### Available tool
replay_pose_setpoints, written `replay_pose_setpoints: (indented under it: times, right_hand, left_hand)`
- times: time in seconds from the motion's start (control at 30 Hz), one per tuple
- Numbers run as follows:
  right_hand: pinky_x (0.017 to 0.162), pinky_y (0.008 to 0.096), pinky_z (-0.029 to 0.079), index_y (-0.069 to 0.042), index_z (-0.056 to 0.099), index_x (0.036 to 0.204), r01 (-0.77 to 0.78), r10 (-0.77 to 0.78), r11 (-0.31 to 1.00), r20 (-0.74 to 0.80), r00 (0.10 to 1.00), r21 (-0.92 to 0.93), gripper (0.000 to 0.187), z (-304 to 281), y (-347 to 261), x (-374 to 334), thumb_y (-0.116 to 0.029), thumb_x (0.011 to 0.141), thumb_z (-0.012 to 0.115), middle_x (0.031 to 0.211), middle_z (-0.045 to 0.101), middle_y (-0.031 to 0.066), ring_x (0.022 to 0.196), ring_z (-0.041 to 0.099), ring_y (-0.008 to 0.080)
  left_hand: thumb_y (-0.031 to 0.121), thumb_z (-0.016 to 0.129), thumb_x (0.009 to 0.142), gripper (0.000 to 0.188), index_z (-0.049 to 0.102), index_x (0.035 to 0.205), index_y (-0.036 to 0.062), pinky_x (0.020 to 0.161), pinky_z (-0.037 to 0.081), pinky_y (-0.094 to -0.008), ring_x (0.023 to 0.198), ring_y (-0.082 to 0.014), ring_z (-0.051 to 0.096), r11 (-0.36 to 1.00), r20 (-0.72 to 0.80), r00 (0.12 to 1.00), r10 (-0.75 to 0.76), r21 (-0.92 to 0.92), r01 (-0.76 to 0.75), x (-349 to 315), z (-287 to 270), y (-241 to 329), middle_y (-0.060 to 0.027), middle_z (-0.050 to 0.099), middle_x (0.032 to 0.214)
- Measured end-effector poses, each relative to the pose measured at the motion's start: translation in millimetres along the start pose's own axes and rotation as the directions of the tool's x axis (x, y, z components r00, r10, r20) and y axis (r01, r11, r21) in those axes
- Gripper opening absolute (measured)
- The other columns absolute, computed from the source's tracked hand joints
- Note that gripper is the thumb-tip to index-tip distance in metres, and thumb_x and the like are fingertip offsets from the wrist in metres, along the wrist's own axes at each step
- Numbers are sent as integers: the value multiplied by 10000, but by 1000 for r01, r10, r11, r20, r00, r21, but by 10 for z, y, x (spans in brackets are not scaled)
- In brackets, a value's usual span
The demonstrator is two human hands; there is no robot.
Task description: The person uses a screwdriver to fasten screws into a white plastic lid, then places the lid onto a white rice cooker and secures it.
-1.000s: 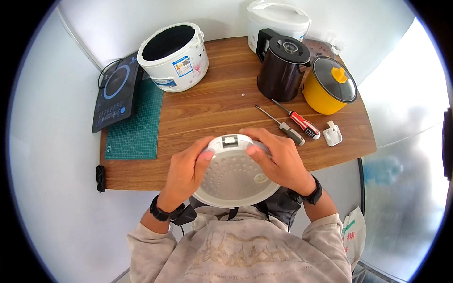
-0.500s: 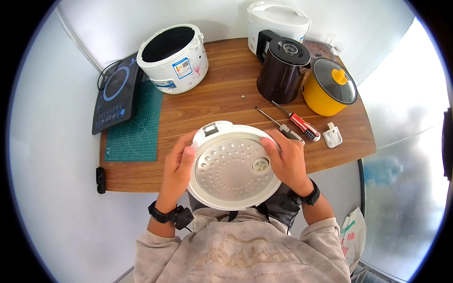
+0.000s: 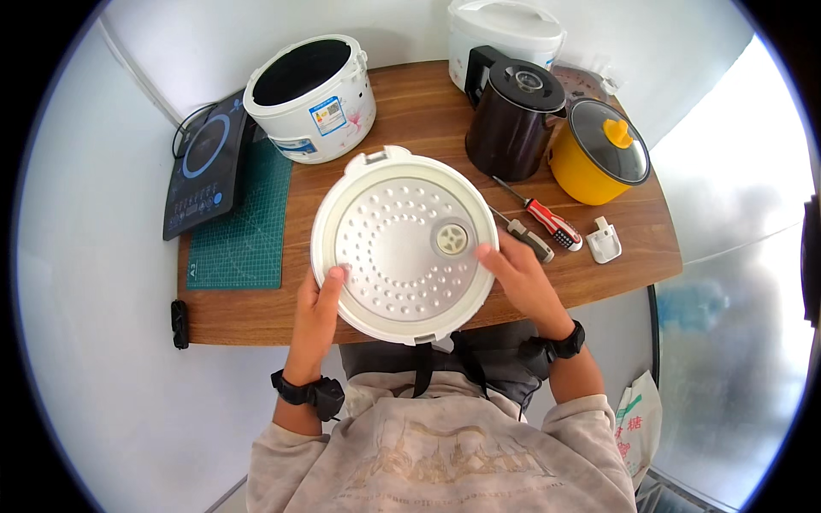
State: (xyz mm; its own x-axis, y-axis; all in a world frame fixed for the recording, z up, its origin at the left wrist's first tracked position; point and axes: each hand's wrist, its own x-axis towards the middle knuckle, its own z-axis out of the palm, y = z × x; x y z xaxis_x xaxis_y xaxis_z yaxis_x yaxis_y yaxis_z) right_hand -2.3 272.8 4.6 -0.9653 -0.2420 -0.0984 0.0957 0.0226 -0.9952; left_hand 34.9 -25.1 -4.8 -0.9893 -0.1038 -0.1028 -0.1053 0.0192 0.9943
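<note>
Holding a round white lid (image 3: 404, 244) above the near edge of the tabletop (image 3: 428, 111), the left hand (image 3: 316, 312) and right hand (image 3: 522, 278) each have their fingers clamped on its rim, its perforated metal underside facing up. Behind it stand an open white cooker (image 3: 312, 94), a dark kettle (image 3: 513, 115) and a yellow pot (image 3: 599, 154); two screwdrivers (image 3: 543, 224) lie just beside the right hand.
</note>
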Motion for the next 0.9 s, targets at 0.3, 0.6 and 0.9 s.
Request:
replay_pose_setpoints:
  times: [0.3, 0.6, 0.9]
  right_hand:
    - [716, 265, 606, 63, 660, 1178, -111, 94, 984, 122, 988, 142, 442, -4, 111, -102, -349, 1075, 539, 997, 731, 93, 846, 706, 127]
    - [710, 266, 597, 51, 670, 1154, -57, 56, 998, 39, 998, 14, 421, -2, 231, -53, -338, 1080, 527, 964, 724, 67, 857, 693, 119]
    - [719, 282, 607, 21, 647, 1208, -153, 148, 988, 313, 938, -9, 472, 192, 143, -49, -416, 1069, 534, 968, 714, 80, 796, 702, 137]
  left_hand:
    - [330, 524, 1079, 514, 447, 1454, -13, 890, 570, -294, 1069, -137, 652, 973, 125, 977, -174, -133, 190, 16, -94, 68, -96, 629, 1262]
    - [185, 552, 1042, 577, 311, 1533, 1, 896, 621, -371, 1151, -215, 666, 950, 267, 943, -199, -183, 252, -41, -167, 151, -157, 576, 1365]
    - [172, 642, 964, 716, 285, 1570, 38, 925, 599, -400, 1201, -240, 635, 927, 205, 945, -255, -226, 299, -184, -541, 133, -143, 542, 1421]
